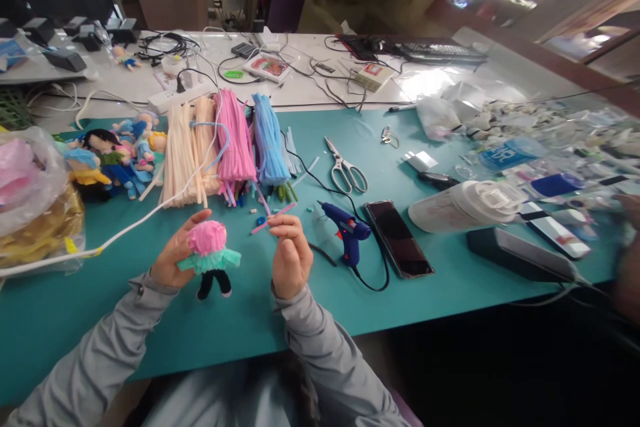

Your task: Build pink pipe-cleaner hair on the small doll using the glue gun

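My left hand (pixel 173 255) is closed on a small doll (pixel 209 255) with pink hair, a mint green top and black legs, held over the green mat. To its right, my right hand (pixel 290 257) pinches a thin purple-pink stem (pixel 264 201) between its fingertips. A short pink stem (pixel 283 209) shows beside those fingers. Bundles of cream stems (pixel 185 153), pink stems (pixel 235 147) and blue stems (pixel 270 140) lie beyond my hands. Right of my right hand is a blue glue gun (pixel 349 230).
Scissors (pixel 345 170), a phone (pixel 399 239) and a white bottle (pixel 463 207) lie on the right. Several dolls (pixel 120 153) and a plastic bag (pixel 37 193) are at the left. A white cable (pixel 150 213) crosses the mat. Another person's hand (pixel 629 267) is at the right edge.
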{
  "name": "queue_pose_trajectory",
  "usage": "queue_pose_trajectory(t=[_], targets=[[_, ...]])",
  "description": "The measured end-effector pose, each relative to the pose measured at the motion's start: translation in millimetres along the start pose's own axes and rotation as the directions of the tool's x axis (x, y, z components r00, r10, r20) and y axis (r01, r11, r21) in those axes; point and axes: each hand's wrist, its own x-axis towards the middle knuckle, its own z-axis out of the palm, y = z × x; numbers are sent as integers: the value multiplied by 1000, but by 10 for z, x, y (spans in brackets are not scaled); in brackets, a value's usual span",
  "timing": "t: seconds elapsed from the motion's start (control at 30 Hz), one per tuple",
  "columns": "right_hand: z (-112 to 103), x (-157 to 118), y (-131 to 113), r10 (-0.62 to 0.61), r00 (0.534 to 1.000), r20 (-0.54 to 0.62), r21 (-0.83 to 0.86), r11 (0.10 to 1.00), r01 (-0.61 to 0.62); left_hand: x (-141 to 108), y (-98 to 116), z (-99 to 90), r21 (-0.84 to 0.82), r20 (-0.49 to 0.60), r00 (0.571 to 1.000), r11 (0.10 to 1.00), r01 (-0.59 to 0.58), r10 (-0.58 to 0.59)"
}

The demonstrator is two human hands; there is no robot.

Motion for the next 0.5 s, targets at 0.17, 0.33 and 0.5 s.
queue_pose_trajectory(t=[0.17,0.33,0.5], targets=[[-140,190,55,-19,990,-141,-61,998,11,8,-7,-6,-26,36,999,1000,7,-6],[-328,326,129,-33,995,96,-446,892,73,19,14,22,-69,66,998,997,25,-21],[-344,319,203,143,870,472,-751,581,312,25,40,39,-17,42,992,993,117,-116]])
